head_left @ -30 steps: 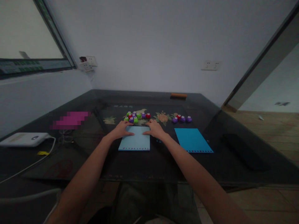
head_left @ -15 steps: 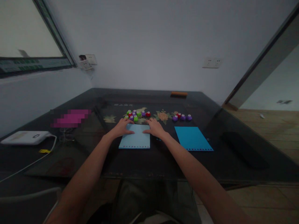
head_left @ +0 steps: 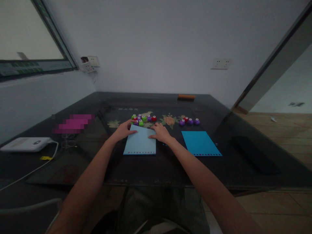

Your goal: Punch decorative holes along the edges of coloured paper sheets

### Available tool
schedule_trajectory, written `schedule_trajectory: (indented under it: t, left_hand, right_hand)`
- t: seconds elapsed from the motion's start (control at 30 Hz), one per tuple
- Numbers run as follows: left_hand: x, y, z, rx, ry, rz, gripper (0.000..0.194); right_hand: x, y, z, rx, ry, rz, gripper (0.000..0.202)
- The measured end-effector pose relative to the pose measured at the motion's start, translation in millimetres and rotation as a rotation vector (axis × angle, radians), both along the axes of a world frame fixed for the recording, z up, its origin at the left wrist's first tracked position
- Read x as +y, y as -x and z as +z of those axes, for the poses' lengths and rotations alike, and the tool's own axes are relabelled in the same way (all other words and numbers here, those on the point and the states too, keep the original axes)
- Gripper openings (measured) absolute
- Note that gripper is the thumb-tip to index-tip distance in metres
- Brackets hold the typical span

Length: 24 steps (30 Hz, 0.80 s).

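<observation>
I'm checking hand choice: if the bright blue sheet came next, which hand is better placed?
Probably the right hand, at the right edge of the pale sheet, nearer the bright blue sheet. The left hand is farther off, at the left edge.

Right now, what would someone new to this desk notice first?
Probably the bright blue rectangular paper sheet, on the right of the dark table. Next, the pale blue paper sheet between the left hand and the right hand, its far left corner apparently lifted. Just beyond it, small green, purple and red toys with white eyes cluster together.
</observation>
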State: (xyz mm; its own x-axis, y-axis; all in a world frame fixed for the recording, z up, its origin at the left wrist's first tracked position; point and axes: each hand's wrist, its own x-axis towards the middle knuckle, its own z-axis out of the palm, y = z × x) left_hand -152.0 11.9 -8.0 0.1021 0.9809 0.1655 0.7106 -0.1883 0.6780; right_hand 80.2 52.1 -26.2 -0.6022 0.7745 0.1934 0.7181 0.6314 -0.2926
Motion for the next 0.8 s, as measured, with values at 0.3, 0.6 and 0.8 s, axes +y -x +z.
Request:
schedule_trajectory:
  t: [0.3, 0.6, 0.8]
  left_hand:
    - [-18, 6, 23.6, -0.146, 0.417, -0.133, 0.032]
    - [-27, 6, 29.6, 0.037, 0.482, -0.188, 0.031]
    - [-30, 4, 33.8, 0.012, 0.535, -0.167, 0.034]
  right_hand:
    - [-1, 2, 0.1, 0.047, -0.004, -0.028, 0.052]
    - [-4, 1, 1.4, 0.057, -0.013, -0.038, 0.051]
    - [-4, 0, 2.8, 0.188, 0.059, -0.041, 0.050]
